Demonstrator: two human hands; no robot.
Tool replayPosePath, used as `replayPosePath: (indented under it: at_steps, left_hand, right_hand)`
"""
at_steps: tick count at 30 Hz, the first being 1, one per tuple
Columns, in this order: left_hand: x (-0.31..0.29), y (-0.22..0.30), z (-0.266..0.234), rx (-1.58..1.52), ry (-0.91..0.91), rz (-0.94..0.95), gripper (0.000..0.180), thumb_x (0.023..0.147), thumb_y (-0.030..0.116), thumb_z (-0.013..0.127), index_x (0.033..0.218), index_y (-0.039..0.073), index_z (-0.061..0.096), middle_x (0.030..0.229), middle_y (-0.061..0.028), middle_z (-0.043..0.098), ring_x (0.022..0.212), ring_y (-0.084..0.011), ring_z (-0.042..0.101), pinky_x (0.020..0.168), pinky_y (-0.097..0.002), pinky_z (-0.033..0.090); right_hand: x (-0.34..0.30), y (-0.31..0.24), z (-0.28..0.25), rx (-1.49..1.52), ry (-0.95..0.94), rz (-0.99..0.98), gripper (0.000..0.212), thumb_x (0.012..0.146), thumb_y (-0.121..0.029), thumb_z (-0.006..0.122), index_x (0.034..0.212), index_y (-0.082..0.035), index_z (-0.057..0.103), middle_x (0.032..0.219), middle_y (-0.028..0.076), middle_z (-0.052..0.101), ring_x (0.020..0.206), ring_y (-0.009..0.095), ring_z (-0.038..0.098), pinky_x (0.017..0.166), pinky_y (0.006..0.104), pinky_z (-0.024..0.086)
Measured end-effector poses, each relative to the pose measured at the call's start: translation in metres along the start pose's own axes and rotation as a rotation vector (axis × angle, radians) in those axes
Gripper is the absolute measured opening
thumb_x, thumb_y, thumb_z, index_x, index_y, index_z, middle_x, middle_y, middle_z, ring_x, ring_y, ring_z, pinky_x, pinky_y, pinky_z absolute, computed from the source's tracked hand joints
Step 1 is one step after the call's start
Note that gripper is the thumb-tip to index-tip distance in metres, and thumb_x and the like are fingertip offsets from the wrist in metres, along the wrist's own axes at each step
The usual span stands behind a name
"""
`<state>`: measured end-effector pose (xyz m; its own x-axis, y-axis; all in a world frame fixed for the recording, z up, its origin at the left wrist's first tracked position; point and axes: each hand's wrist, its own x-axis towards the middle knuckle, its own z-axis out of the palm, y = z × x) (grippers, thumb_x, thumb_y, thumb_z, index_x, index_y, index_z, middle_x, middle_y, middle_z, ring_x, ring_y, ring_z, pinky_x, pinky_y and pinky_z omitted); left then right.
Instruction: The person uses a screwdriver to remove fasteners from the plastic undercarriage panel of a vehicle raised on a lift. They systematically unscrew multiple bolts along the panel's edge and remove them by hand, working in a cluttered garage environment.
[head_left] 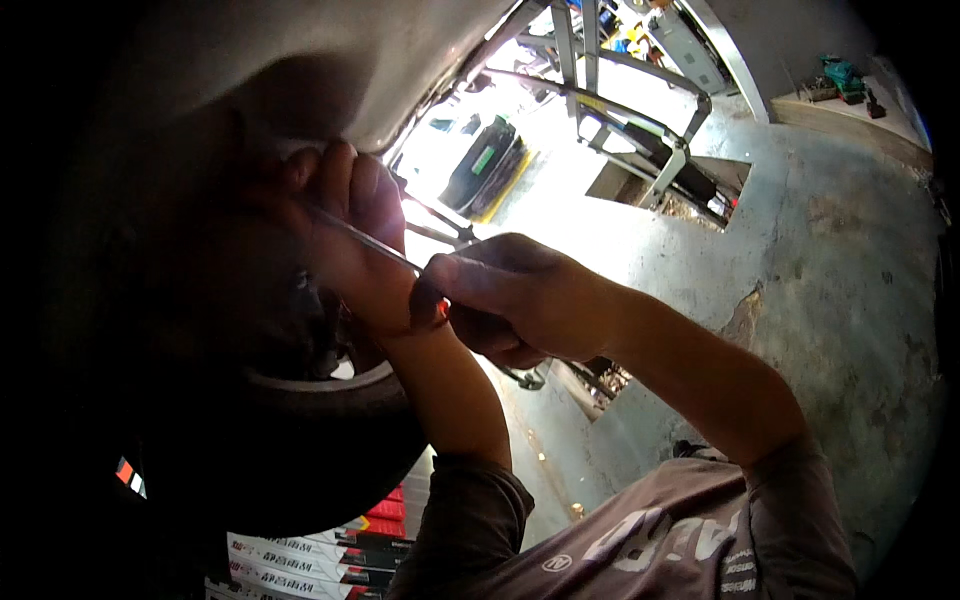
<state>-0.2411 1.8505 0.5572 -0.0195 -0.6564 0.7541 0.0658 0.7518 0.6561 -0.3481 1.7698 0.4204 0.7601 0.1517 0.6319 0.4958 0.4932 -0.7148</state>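
Observation:
My right hand is closed around the handle end of a thin metal-shafted tool that looks like a screwdriver. A small reddish spot shows between its fingers; the handle is mostly hidden. The shaft slants up and left, its far end lost in shadow by my left hand. That hand is raised with curled fingers inside the dark wheel arch, and darkness hides whatever they hold. Above it hangs the pale car body panel. Below, beside my left forearm, is a dark wheel with its tyre.
A metal lift frame stands over a floor pit at the upper right. Another car is farther back in bright light. Stacked boxes lie below the tyre. A ledge at the far right holds small tools.

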Motion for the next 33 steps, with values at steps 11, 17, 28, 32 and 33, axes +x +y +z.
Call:
replayPosePath:
  at_steps: [11, 17, 28, 32, 33]
  left_hand:
    - [-0.102, -0.097, -0.034, -0.594, 0.654, -0.250, 0.020, 0.097, 0.008, 0.050, 0.112, -0.004, 0.056, 0.114, -0.0178, 0.056, 0.094, -0.0220, 0.050, 0.079, -0.0295, 0.044]
    - [-0.196, -0.180, -0.067, -0.568, 0.958, -0.381, 0.028, 0.089, -0.014, 0.040, 0.116, -0.008, 0.045, 0.122, -0.0242, 0.049, 0.115, -0.0351, 0.052, 0.104, -0.0438, 0.048]
    - [-0.290, -0.256, -0.054, -0.746, 1.198, -0.703, 0.022, 0.098, -0.005, 0.035, 0.115, -0.011, 0.048, 0.121, -0.0261, 0.054, 0.122, -0.0395, 0.050, 0.109, -0.0441, 0.046]
    - [-0.307, -0.272, -0.038, -0.682, 1.240, -0.777, 0.021, 0.098, -0.003, 0.036, 0.111, -0.007, 0.052, 0.115, -0.0205, 0.059, 0.118, -0.0374, 0.055, 0.106, -0.0429, 0.048]
    - [-0.310, -0.275, -0.035, -0.686, 1.219, -0.785, 0.022, 0.098, -0.002, 0.036, 0.110, -0.006, 0.054, 0.114, -0.0194, 0.060, 0.118, -0.0370, 0.055, 0.106, -0.0430, 0.048]
  right_hand:
    - [-0.083, 0.061, -0.048, -0.701, 0.384, -0.281, 0.021, 0.095, -0.018, 0.058, 0.100, 0.002, 0.062, 0.066, 0.009, 0.064, 0.056, 0.012, 0.058, 0.055, 0.0322, 0.047]
    - [-0.175, 0.112, -0.081, -0.711, 0.627, 0.131, 0.019, 0.093, -0.013, 0.057, 0.100, 0.003, 0.062, 0.067, 0.009, 0.063, 0.055, 0.011, 0.052, 0.054, 0.0300, 0.045]
    - [-0.260, 0.158, -0.091, -0.721, 0.735, 0.456, 0.024, 0.091, -0.023, 0.057, 0.096, 0.001, 0.062, 0.061, 0.006, 0.053, 0.055, 0.011, 0.046, 0.051, 0.0305, 0.040]
    - [-0.286, 0.163, -0.084, -0.770, 0.736, 0.618, 0.034, 0.092, -0.031, 0.057, 0.102, 0.001, 0.063, 0.068, 0.020, 0.061, 0.062, 0.029, 0.063, 0.060, 0.0389, 0.048]
    - [-0.290, 0.164, -0.084, -0.772, 0.733, 0.625, 0.034, 0.092, -0.032, 0.057, 0.102, 0.000, 0.063, 0.069, 0.020, 0.061, 0.063, 0.030, 0.063, 0.060, 0.0395, 0.048]
